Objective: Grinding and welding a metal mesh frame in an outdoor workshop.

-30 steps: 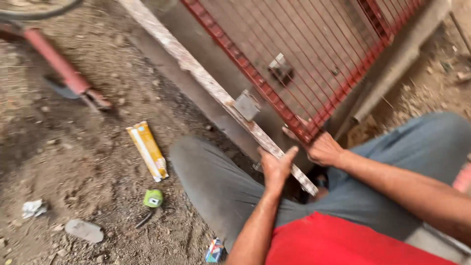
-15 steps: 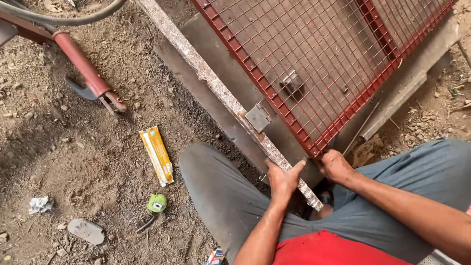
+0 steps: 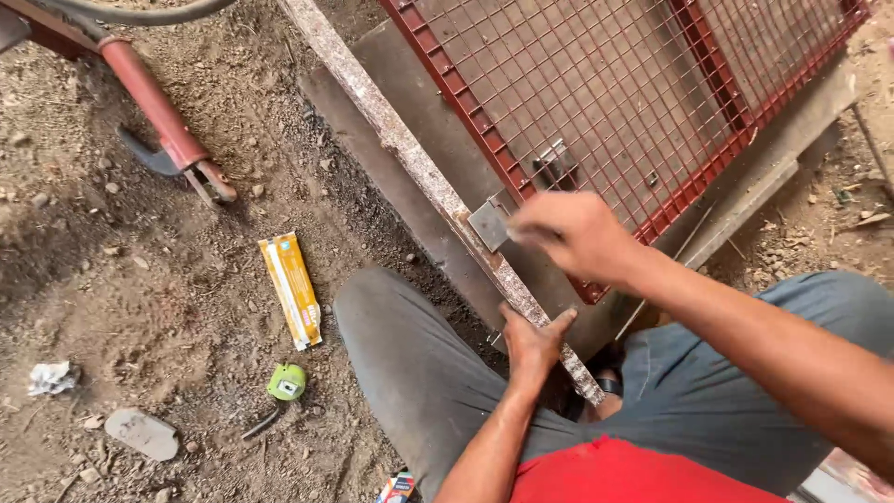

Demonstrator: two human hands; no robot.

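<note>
My left hand (image 3: 533, 343) presses on the near end of a long pale metal bar (image 3: 400, 147) that runs diagonally beside a red wire-mesh frame (image 3: 596, 88). My right hand (image 3: 570, 233) is blurred and hovers over the bar next to a small grey metal plate (image 3: 488, 224) fixed to it, close to the frame's red edge. I cannot tell whether the right hand holds anything. A grey latch (image 3: 553, 164) sits on the mesh. My grey-trousered legs (image 3: 410, 373) lie on either side of the bar's end.
On the dirt to the left lie a yellow-and-white packet (image 3: 291, 289), a green tape measure (image 3: 286, 382), a crumpled scrap (image 3: 50, 377) and a flat stone (image 3: 140, 433). A red pipe with a metal foot (image 3: 163, 121) stands at upper left. A small colourful box (image 3: 396, 487) lies by my thigh.
My right hand has risen from the near end of the bar to the small grey plate farther up. My left hand has stayed on the bar. The view has shifted slightly.
</note>
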